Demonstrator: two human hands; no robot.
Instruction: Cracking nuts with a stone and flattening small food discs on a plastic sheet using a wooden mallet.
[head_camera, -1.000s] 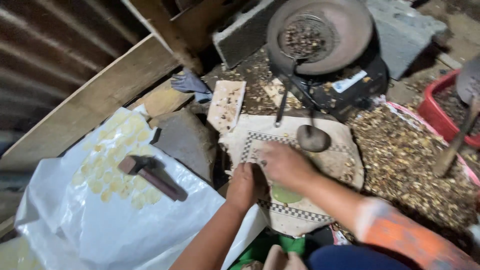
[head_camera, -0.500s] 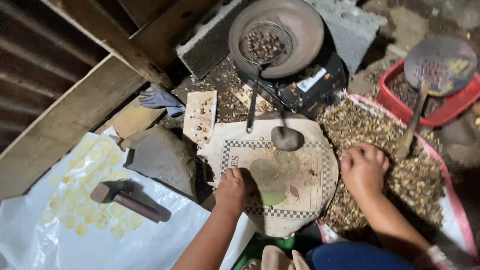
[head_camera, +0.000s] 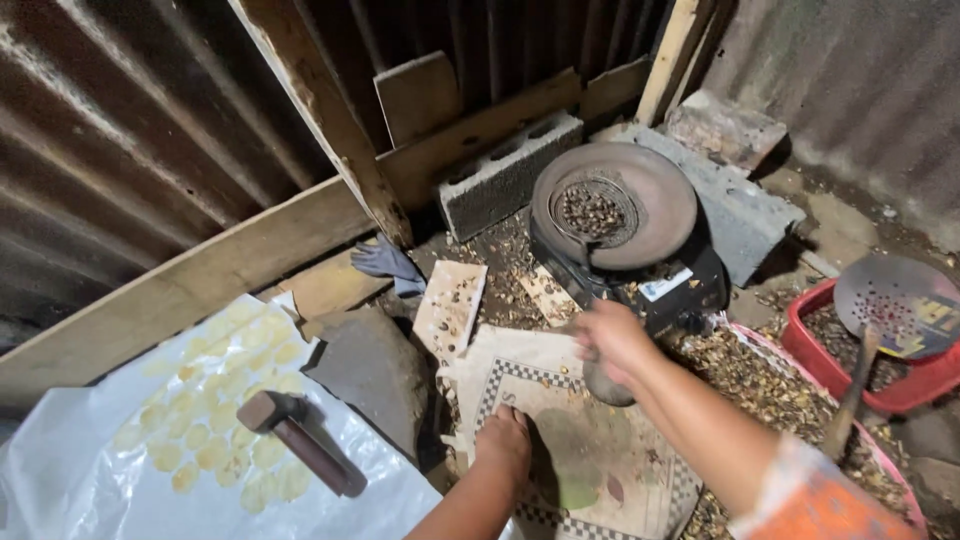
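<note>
Head view, left hand (head_camera: 505, 440) flat on patterned sack (head_camera: 610, 470), right hand (head_camera: 612, 340) outstretched, grip on ladle (head_camera: 606, 385)

The ladle (head_camera: 607, 378), a dark metal scoop with a thin handle, is mostly hidden under the right hand (head_camera: 612, 338), which closes over it; only its rounded grey bowl shows just below the knuckles, over the upper right corner of the printed sack (head_camera: 600, 450). That sack, pale with a checkered border and worn greenish stains, lies flat on the ground, the left hand (head_camera: 503, 443) pressed on its left edge.
</note>
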